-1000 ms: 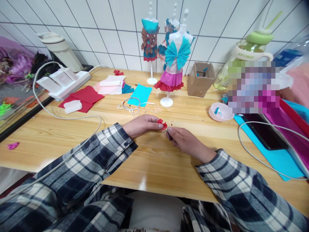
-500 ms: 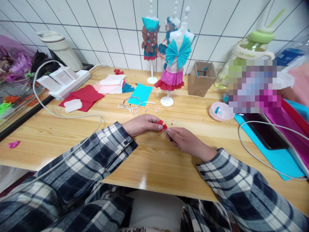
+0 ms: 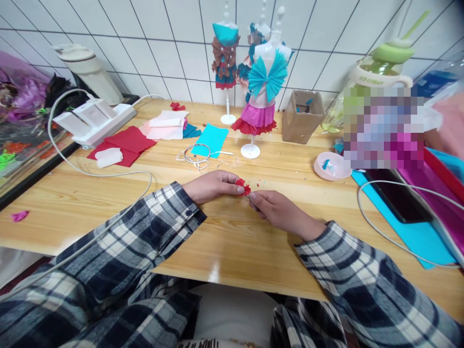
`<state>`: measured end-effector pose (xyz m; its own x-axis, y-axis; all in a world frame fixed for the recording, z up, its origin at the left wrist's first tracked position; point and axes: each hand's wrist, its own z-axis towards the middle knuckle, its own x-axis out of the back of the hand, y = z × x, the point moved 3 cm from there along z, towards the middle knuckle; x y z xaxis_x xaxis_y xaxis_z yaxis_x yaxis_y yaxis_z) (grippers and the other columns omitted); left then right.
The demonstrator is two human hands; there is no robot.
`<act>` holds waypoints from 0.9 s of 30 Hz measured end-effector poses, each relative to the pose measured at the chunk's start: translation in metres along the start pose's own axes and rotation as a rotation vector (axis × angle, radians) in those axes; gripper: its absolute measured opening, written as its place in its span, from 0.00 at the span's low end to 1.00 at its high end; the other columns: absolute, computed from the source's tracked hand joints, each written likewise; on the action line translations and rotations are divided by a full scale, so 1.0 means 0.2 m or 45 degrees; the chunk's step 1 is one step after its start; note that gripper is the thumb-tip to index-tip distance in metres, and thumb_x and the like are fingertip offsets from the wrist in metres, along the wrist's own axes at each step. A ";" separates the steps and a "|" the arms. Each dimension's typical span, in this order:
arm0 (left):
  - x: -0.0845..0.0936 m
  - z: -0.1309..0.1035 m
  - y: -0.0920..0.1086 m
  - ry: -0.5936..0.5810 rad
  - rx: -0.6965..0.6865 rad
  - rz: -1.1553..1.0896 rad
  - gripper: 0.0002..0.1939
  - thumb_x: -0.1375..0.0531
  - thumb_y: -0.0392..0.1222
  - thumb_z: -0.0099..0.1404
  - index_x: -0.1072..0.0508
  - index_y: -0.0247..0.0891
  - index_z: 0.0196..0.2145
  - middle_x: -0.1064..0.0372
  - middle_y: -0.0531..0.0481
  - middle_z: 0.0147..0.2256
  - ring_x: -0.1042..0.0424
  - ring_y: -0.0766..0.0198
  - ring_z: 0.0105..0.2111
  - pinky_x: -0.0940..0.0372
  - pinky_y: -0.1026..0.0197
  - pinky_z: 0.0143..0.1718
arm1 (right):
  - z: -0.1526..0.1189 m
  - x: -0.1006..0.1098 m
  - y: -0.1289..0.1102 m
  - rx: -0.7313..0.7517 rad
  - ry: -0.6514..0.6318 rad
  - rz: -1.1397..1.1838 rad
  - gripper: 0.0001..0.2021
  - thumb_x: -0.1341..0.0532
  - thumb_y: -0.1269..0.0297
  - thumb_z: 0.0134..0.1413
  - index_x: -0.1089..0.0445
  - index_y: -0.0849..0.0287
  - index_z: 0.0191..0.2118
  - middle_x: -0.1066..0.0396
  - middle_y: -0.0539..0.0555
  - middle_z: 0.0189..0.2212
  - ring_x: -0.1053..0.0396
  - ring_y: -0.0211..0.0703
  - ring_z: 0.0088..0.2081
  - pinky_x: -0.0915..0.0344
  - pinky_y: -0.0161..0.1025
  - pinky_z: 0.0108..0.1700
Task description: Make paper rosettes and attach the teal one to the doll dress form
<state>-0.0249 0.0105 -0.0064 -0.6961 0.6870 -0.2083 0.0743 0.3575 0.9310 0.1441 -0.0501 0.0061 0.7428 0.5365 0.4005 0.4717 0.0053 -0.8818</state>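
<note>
My left hand [image 3: 217, 187] pinches a small ruffled piece of red crepe paper [image 3: 243, 187] between thumb and fingers, just above the table. Close on its right, my right hand [image 3: 272, 205] is closed on a thin metallic thing whose tip meets the red paper. Too little of it shows to tell its kind. Tiny red scraps [image 3: 258, 185] lie on the wood around the hands. Beyond them rest a loose coil of thin cord or wire [image 3: 197, 153] and a turquoise paper sheet [image 3: 213, 137].
Small dress forms in paper outfits [image 3: 268, 77] stand at the back beside a cardboard box [image 3: 303, 118]. A pink bowl [image 3: 331, 173] and a phone [image 3: 398, 195] lie to the right. Left are red sheets [image 3: 126, 145] and a power strip [image 3: 105, 126]; a white cable [image 3: 108, 175] crosses my left sleeve.
Both hands keep nearly the same place and grip. The red paper has turned very slightly between the fingers, and less of the thin metallic thing shows. The view has shifted a little.
</note>
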 end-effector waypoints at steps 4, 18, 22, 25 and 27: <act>0.00 0.00 0.00 0.044 0.005 -0.031 0.09 0.30 0.42 0.53 0.20 0.35 0.32 0.23 0.49 0.33 0.28 0.65 0.35 0.38 0.60 0.45 | 0.00 0.00 0.00 0.000 -0.008 -0.031 0.20 0.55 0.53 0.66 0.45 0.57 0.25 0.46 0.46 0.19 0.47 0.35 0.23 0.47 0.35 0.27; -0.03 0.01 0.00 0.272 -0.106 -0.240 0.12 0.28 0.42 0.50 0.22 0.33 0.31 0.25 0.50 0.32 0.29 0.66 0.35 0.38 0.60 0.46 | 0.01 -0.03 0.03 -0.092 0.213 0.197 0.22 0.59 0.48 0.67 0.40 0.57 0.31 0.45 0.45 0.20 0.46 0.34 0.20 0.46 0.33 0.23; -0.03 0.01 -0.01 0.300 -0.115 -0.235 0.12 0.29 0.42 0.51 0.23 0.33 0.31 0.25 0.51 0.32 0.29 0.67 0.34 0.38 0.60 0.44 | 0.01 -0.03 0.03 -0.087 0.246 0.214 0.21 0.59 0.48 0.67 0.42 0.56 0.30 0.44 0.45 0.20 0.45 0.34 0.20 0.44 0.33 0.24; -0.03 0.01 -0.01 0.313 -0.112 -0.246 0.12 0.28 0.41 0.50 0.23 0.33 0.31 0.25 0.50 0.32 0.29 0.67 0.34 0.37 0.60 0.44 | 0.01 -0.03 0.02 -0.064 0.255 0.200 0.21 0.58 0.48 0.67 0.43 0.56 0.29 0.44 0.45 0.20 0.45 0.34 0.20 0.44 0.33 0.24; -0.03 0.01 -0.01 0.315 -0.104 -0.257 0.12 0.28 0.41 0.50 0.23 0.33 0.31 0.24 0.50 0.33 0.28 0.67 0.34 0.37 0.60 0.45 | 0.01 -0.03 0.02 -0.047 0.255 0.175 0.21 0.58 0.48 0.67 0.44 0.56 0.28 0.43 0.45 0.20 0.45 0.34 0.20 0.44 0.34 0.24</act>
<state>-0.0196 0.0071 -0.0067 -0.8441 0.4293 -0.3212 -0.1336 0.4118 0.9014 0.1407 -0.0520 -0.0010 0.8787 0.3521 0.3222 0.3742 -0.0891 -0.9231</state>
